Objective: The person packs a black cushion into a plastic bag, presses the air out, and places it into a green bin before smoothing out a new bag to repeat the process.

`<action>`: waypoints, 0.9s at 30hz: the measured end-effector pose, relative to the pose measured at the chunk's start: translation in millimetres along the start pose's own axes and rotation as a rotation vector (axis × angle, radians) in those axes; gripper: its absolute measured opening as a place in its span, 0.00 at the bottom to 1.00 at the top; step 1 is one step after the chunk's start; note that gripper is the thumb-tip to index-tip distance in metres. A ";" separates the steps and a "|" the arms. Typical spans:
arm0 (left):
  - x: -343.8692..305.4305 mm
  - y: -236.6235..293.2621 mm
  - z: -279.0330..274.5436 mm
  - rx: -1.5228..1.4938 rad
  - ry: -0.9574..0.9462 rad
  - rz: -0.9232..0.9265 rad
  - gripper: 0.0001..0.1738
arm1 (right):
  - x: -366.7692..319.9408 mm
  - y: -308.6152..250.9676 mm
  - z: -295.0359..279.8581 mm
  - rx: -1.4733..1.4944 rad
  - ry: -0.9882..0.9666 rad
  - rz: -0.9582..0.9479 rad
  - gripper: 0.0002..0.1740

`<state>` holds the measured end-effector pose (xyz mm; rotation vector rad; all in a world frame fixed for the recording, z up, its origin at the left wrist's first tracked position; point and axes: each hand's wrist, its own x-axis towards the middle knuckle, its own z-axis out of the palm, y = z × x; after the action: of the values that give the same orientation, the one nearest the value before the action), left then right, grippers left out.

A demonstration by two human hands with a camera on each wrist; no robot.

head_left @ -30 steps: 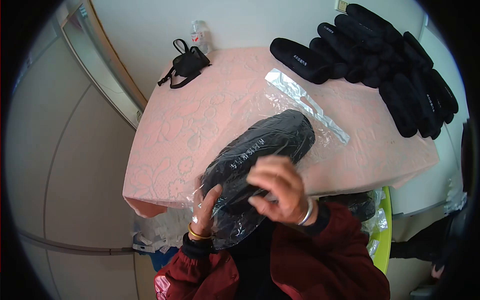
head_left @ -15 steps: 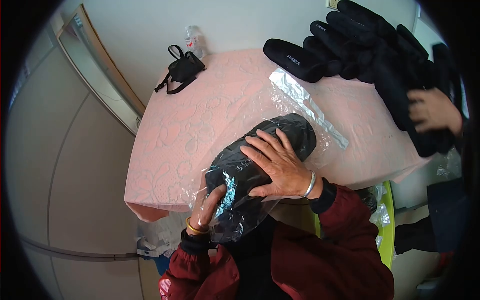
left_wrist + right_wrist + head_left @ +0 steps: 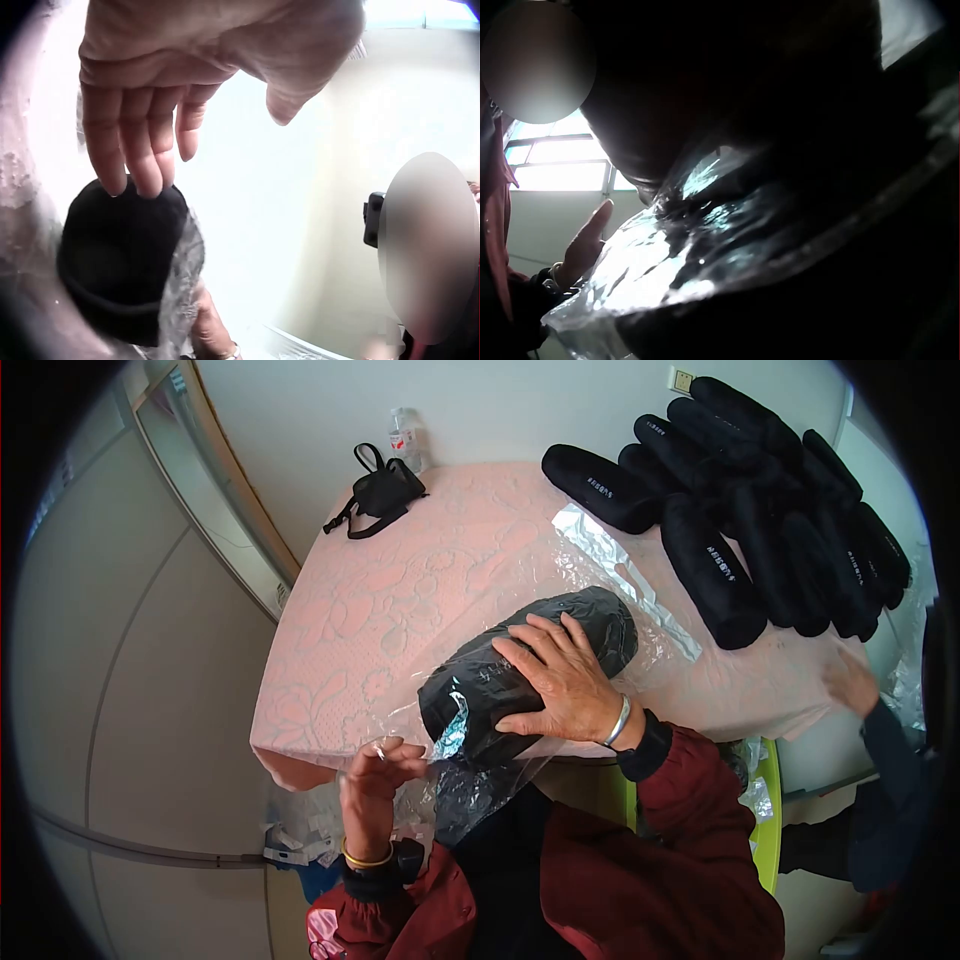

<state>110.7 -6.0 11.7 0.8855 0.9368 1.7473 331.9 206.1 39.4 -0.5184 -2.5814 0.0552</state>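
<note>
A black roll-shaped cushion (image 3: 605, 615) with pale lettering lies slantwise on the pink tablecloth, inside a clear plastic bag (image 3: 480, 800). The bag's silver strip (image 3: 590, 538) with a hand slot is at the far end. My right hand (image 3: 578, 690) rests on the cushion, its fingers spread over the plastic. Off the near end, my left hand (image 3: 372, 795) is raised with loosely bent fingers and holds nothing. In the left wrist view, that hand's fingers (image 3: 139, 142) hang in front of the cushion's round end (image 3: 116, 255). The bag's shiny plastic (image 3: 652, 255) fills the middle of the right wrist view.
Several black roll cushions (image 3: 715, 575) are heaped at the back right. A black strapped pouch (image 3: 385, 490) and a clear bottle (image 3: 405, 440) stand at the back left. Another person's hand (image 3: 850, 680) is at the table's right edge, above a green tub (image 3: 765, 830).
My right hand has come down onto the bagged cushion. My left hand has let go of its near end and moved left. The other person has laid another cushion at the front of the heap.
</note>
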 end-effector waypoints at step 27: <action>26.3 -10.8 -11.3 0.128 -0.011 -0.038 0.34 | -42.6 33.9 -47.6 0.029 -0.004 0.143 0.41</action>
<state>97.0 19.4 1.3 0.9517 1.0612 1.6632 401.0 218.9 56.3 -0.6919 -2.5397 0.1430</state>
